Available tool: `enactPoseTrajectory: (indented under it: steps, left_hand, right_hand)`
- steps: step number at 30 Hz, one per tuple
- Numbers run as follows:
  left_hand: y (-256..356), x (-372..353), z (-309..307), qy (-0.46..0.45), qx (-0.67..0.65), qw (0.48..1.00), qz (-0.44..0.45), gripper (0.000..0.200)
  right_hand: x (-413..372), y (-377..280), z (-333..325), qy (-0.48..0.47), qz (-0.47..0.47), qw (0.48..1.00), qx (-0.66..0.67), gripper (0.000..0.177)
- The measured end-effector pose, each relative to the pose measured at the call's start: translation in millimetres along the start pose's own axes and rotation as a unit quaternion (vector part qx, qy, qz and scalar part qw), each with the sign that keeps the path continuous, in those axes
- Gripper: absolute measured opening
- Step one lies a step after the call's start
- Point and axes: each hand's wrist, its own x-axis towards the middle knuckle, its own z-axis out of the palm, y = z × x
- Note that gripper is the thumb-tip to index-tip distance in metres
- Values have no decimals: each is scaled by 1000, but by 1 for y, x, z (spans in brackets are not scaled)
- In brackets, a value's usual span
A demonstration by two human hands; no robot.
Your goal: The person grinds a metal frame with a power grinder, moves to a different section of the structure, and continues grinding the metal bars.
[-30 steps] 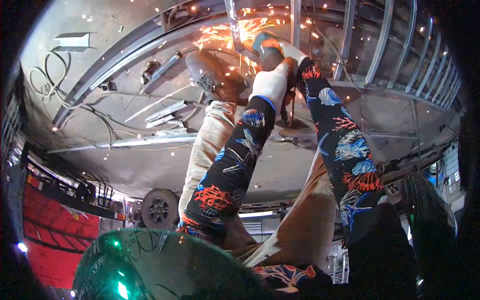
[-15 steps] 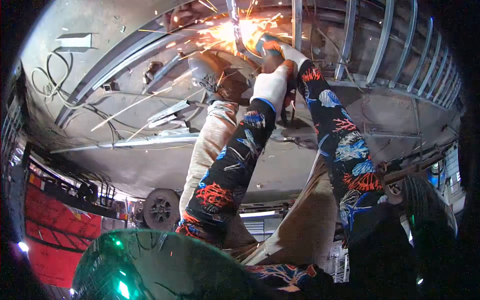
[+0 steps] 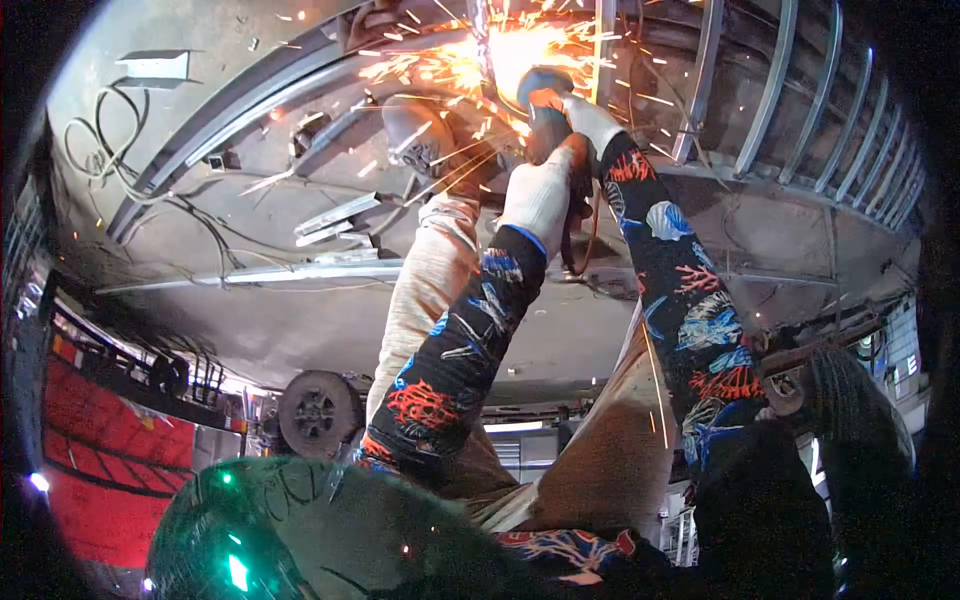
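Note:
My left hand (image 3: 538, 195), in a white glove, wraps round the rear of an angle grinder (image 3: 546, 128). Farther forward, my right hand (image 3: 592, 120), also gloved, grips the same tool near its head. Bright sparks spray from the grinder's front, beside an upright metal bar (image 3: 482, 45) of a steel frame. Glare hides the disc and the exact point of contact. Both my arms wear dark sleeves with a coral and shell print. A dusty shoe (image 3: 415, 135) rests just left of the grinder, close to the sparks.
Parallel metal bars (image 3: 765, 90) run along the upper right. Curved steel rails (image 3: 255, 110) lie at the upper left, near looped cable (image 3: 95, 150) and metal offcuts (image 3: 340, 218). A wheel (image 3: 320, 412) stands behind, and a green-tinted visor (image 3: 320, 530) fills the lower left.
The bright spark area has grown and shifted slightly right, with the grinder's head. Both hands keep their grip on the grinder.

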Motion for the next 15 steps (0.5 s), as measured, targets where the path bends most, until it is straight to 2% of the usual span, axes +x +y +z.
enactPoseTrajectory:
  steps: [1, 3, 4, 5, 6, 8, 10, 12, 13, 15]
  left_hand:
    - [-1, 3, -2, 4, 1, 1000, -9, 38]
    - [-1, 6, -2, 7, 1, 1000, -17, 37]
    - [-1, 8, -2, 8, 12, 1000, -16, 37]
    - [-3, 9, -3, 8, 24, 1000, -13, 36]
    - [-3, 10, -3, 6, 25, 1000, -9, 36]
    - [-7, 12, -2, -23, -32, 999, -4, 35]
    - [-5, 12, 2, -4, 1, 1000, -3, 34]
    - [-11, 20, 3, -10, -11, 1000, 5, 34]
    - [-16, 23, 3, -23, -53, 998, 14, 34]
    - [-18, 28, 2, -27, -60, 998, 20, 37]
  right_hand:
    - [11, 14, 5, 4, 49, 998, 44, 35]
    - [23, 35, -1, 20, -83, 982, -167, 35]
    - [22, 34, -4, 30, -150, 951, -269, 35]
    - [20, 36, -5, 43, -104, 959, -261, 36]
    - [25, 36, -7, 46, -106, 958, -262, 36]
    - [34, 42, -15, 19, -164, 961, -222, 37]
    - [20, 24, -20, 12, -198, 960, -199, 37]
    - [-3, -14, -14, -27, -5, 1000, 14, 36]
    - [-8, -26, -10, -37, 101, 986, 126, 35]
    - [14, 3, -13, -36, -23, 993, 114, 35]
